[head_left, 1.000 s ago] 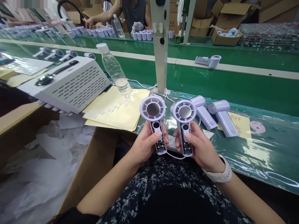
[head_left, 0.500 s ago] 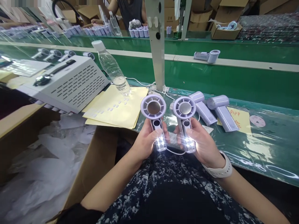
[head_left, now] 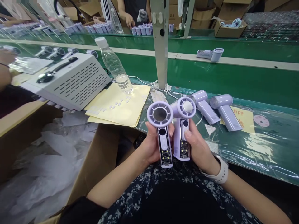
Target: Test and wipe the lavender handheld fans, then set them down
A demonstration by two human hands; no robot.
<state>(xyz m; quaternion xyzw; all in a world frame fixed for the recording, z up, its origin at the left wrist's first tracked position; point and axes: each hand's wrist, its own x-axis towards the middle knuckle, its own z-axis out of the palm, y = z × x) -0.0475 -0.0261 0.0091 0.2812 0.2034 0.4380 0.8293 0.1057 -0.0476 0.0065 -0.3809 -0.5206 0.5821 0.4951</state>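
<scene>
In my left hand [head_left: 150, 146] is a lilac handheld fan [head_left: 160, 116], its round grille facing me and its clear-fronted handle showing a circuit board. My right hand [head_left: 198, 144] grips a second handheld fan [head_left: 184, 109], turned a little to the left, with the thumb by its button. The two fans are side by side above my lap, their heads close together or touching. The lights in both handles are dark. Just beyond my right hand, two more lilac fans [head_left: 206, 107] [head_left: 226, 112] lie on the green bench mat.
A tilted water bottle [head_left: 114, 67] stands on yellow sheets [head_left: 119, 109], beside a vented white metal box [head_left: 77, 79]. A carton [head_left: 93, 161] of plastic bags is at my left. A post [head_left: 161, 46] rises ahead. Another fan [head_left: 211, 54] lies on the far rail; a co-worker's hand [head_left: 129, 20] is beyond.
The bright handle lights on both fans have gone out. Both fans came lower and closer together, and the right one turned leftward. A co-worker's hand appeared at far left.
</scene>
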